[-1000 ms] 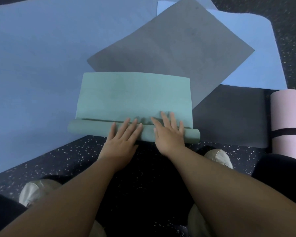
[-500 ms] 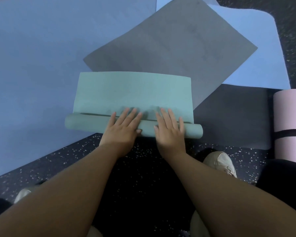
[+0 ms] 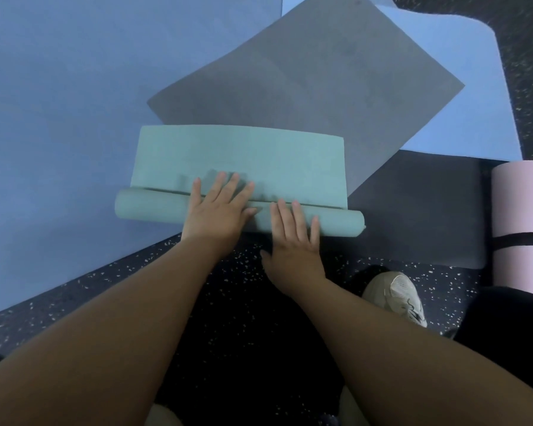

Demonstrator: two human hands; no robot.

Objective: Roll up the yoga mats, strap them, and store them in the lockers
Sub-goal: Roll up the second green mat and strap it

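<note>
Fingers straight and spread, we press our left hand (image 3: 217, 214) and right hand (image 3: 293, 241) flat on the rolled part of the teal foam yoga mat (image 3: 237, 161), grasping nothing. Its roll lies at the near edge of the mats on the speckled black floor (image 3: 136, 278), its flat end overlapping a grey foam mat (image 3: 305, 87). At the floor's right edge lies a rolled pink mat (image 3: 520, 210) ringed by a black strap (image 3: 520, 239).

Bare forearms — beige sneaker (image 3: 398, 296).
</note>
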